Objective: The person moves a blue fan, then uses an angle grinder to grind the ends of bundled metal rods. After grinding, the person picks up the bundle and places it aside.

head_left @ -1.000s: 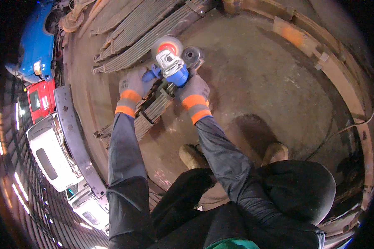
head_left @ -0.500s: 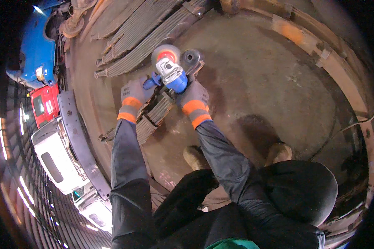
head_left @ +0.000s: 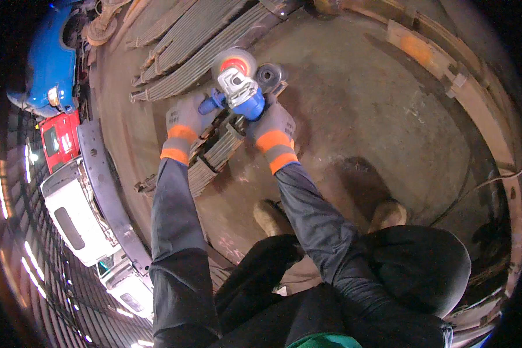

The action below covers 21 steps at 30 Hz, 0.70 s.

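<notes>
Brown floor (head_left: 377, 110) spreads under the left hand (head_left: 184, 118) and right hand (head_left: 274, 123); vehicles (head_left: 69, 203) stand to their left, leaf springs (head_left: 203, 55) lie ahead. Between them, both grip a blue-and-silver grinder (head_left: 236, 85), left by side handle (head_left: 210, 103), right by body (head_left: 250, 106).

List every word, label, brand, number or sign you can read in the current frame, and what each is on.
No text can be read with certainty.
Left hand: small dark print on the back of its grey glove, too blurred to read.
Right hand: similar dark marks on its glove, also too blurred.
Angle grinder: no legible lettering.
Pink marks on the floor: too faint to tell whether they are writing.
</notes>
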Motion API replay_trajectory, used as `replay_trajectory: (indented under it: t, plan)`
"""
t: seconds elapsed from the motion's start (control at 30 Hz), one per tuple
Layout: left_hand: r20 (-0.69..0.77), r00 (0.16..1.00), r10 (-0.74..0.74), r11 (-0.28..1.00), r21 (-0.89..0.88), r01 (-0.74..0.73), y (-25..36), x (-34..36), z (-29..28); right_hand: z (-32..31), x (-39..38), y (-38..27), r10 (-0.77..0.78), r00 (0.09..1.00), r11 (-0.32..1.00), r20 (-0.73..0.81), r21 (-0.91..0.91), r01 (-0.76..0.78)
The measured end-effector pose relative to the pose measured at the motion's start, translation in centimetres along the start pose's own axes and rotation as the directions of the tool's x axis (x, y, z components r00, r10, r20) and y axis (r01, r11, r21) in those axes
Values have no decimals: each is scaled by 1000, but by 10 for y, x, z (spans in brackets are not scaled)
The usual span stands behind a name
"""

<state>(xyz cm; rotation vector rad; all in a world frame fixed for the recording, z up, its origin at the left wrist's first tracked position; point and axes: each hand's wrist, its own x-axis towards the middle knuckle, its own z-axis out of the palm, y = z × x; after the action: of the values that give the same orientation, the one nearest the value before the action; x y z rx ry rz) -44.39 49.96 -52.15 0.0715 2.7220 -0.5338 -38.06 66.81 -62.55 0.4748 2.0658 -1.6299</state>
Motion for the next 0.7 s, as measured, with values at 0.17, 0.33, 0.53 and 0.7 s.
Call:
replay_trajectory:
  t: [0.17, 0.33, 0.53, 0.7]
  plan:
    - [-41, 999, 14, 999, -32, -15, 1, -2, 0, 2, -2, 0, -17, 999, 1000, -43, -26, 16]
    - [-6, 1000, -2, 1000, -5, 2, -1, 1, 3, 4, 1, 3, -33, 998, 999, -60, -2, 33]
    - [4, 1000, 11, 997, -75, -11, -1, 0, -1, 3, 3, 1, -21, 1000, 998, 6, -56, 21]
    - [42, 998, -52, 999, -14, 52, -2, 0, 5, 5, 4, 2, -65, 998, 995, -14, -80, 63]
